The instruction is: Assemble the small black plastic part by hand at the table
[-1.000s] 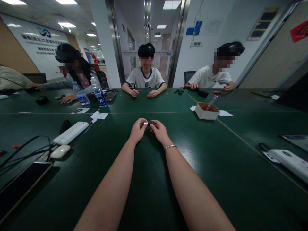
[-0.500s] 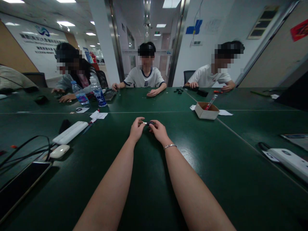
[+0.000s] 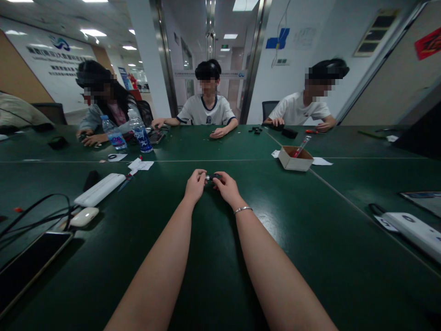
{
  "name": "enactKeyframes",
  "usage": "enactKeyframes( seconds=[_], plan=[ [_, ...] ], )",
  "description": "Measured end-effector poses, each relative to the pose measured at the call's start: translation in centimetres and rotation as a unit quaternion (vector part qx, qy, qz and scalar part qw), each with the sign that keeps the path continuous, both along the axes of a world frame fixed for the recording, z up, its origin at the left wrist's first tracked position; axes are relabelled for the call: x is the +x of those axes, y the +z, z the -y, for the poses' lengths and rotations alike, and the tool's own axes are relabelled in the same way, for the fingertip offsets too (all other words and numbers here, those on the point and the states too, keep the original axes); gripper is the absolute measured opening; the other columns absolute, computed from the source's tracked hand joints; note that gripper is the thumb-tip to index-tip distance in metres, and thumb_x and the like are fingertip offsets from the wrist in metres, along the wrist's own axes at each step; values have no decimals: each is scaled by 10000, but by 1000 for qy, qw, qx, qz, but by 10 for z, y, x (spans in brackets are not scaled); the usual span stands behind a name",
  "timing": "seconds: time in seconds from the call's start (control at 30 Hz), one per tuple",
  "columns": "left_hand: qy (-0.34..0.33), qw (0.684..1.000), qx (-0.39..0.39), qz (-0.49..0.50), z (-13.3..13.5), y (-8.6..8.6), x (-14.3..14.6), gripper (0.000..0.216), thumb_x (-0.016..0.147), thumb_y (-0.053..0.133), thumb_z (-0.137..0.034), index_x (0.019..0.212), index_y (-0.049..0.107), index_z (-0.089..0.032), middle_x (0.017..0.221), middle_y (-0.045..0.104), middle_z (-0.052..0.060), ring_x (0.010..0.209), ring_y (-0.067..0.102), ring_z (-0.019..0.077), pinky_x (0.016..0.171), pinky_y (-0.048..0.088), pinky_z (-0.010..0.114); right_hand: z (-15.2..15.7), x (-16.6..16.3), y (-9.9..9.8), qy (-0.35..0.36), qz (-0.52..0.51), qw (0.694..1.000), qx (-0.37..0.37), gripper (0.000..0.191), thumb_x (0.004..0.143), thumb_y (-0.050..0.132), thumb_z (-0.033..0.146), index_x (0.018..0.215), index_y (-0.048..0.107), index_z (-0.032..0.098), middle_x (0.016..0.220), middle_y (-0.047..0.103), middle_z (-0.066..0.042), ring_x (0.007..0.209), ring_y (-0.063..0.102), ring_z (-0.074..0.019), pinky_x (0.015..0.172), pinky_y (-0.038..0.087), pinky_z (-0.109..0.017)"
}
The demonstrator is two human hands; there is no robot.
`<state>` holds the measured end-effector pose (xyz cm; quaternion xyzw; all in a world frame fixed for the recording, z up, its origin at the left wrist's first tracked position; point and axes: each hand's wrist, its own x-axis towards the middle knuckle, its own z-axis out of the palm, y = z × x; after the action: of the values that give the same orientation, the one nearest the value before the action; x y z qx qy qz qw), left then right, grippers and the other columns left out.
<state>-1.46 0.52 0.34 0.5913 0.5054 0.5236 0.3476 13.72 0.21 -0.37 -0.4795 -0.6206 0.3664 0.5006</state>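
Bright office room with glass doors at the far end; long dark green table [image 3: 310, 220] across the whole view. Near its middle, left hand [image 3: 195, 185] and right hand [image 3: 225, 186] brought together, fingertips meeting around a small dark part [image 3: 214, 176] with a short silver metal end. Resting on the surface or held just over it: impossible to tell. Left hand pinched on the silver end, thumb and forefinger closed on it; right hand curled around the dark body from the other side. Too small to say what kind of part. Thin silver bracelet [image 3: 243, 209] on the right wrist. Both forearms stretched out from the near edge.

To the right and farther off, open cardboard box [image 3: 295, 161] with a red-tipped tube [image 3: 302, 146] leaning out of it, white paper slips beside it. To the left, white power strip [image 3: 99, 189]; nearer, white mouse [image 3: 85, 216], black cables looping past, dark tablet [image 3: 31, 266] at the near left corner. Two water bottles [image 3: 140, 133] with blue labels at the far left. White flat device [image 3: 415, 231] at the near right. Along the far side, three seated people, hands on the table.
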Motion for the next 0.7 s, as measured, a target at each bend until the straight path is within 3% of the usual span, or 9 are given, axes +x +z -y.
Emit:
enactKeyframes(
  seconds=[0.07,0.13,0.23,0.3,0.43,0.53,0.6,0.7],
  plan=[
    [18,999,28,-12,0,0,0,310,803,627,-213,1106,561,-198,1001,612,53,839,594,153,732,463,258,-1,0,-1,2,-6,1000,-1,216,870,607,231,1086,602,216,773,664,18,602,642,-136,563,484,-246],
    [24,1000,19,1,0,0,0,387,778,650,-197,1146,528,-203,1105,596,70,896,599,161,751,471,264,-2,0,-3,3,-10,1000,-2,218,874,598,239,1092,598,219,785,665,18,604,643,-136,561,485,-246],
    [-3,999,-37,14,-1,-1,-1,254,903,508,-335,1118,522,-199,895,625,42,728,598,150,658,461,265,-2,0,-3,2,-7,1000,4,217,873,598,237,1089,599,217,765,656,23,603,641,-137,563,482,-246],
    [-10,999,-31,-3,-1,-2,0,231,915,482,-330,1102,522,-200,801,599,16,662,572,138,638,448,262,-2,0,-3,2,-2,1000,9,217,871,599,223,1088,598,215,755,652,25,599,640,-135,569,480,-246],
    [30,999,17,-11,-1,-1,1,409,777,655,-203,1145,477,-213,979,588,31,810,582,141,717,454,261,-2,-1,-2,1,-8,1000,5,210,871,590,206,1081,591,211,762,651,25,585,632,-129,572,479,-249],
    [-1,1000,-22,7,-1,0,1,209,886,519,-268,1081,492,-197,870,590,29,768,581,150,696,451,277,-1,-1,-2,2,-8,1000,9,211,864,597,207,1075,590,212,748,643,33,579,625,-127,568,476,-247],
    [0,1000,-13,4,-1,0,2,189,880,512,-227,1065,496,-196,870,590,29,782,582,149,712,452,277,-1,-1,-2,4,-5,1000,11,216,858,601,208,1074,592,215,732,637,40,583,627,-128,570,477,-247],
    [24,1000,14,15,-2,0,1,384,789,610,-151,1139,464,-210,1011,595,44,858,594,145,743,460,266,0,0,-1,6,-3,1000,7,221,857,600,215,1078,590,215,743,644,37,592,630,-131,578,483,-250]
  ],
)
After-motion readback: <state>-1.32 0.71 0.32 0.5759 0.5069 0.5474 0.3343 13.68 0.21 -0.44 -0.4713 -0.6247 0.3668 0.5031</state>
